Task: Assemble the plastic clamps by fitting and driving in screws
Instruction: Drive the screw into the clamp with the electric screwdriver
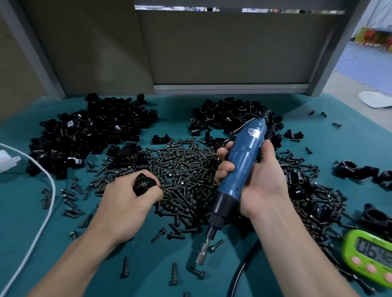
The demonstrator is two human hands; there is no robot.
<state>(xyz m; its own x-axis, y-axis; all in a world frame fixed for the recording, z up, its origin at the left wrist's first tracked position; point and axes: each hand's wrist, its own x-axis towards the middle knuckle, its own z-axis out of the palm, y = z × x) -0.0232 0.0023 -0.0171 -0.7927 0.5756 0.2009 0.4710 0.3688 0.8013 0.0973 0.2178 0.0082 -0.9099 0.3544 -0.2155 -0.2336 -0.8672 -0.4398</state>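
Observation:
My left hand (127, 198) grips a black plastic clamp (144, 183) at the left edge of a big heap of dark screws (182, 169) in the middle of the table. My right hand (257, 179) holds a blue electric screwdriver (238, 164), tilted with its metal bit (203, 252) pointing down toward me, just above the teal cloth. Loose black clamp halves lie in two piles, one at the back left (89, 135) and one at the back right (229, 117). Assembled clamps (357, 168) rest at the right.
A green digital timer (375, 258) sits at the front right. A white cable (45, 213) curves along the left side, beside a white charger (2, 162). The screwdriver's black cord (238, 274) loops near the front. Scattered screws (173, 272) dot the teal cloth (61, 266).

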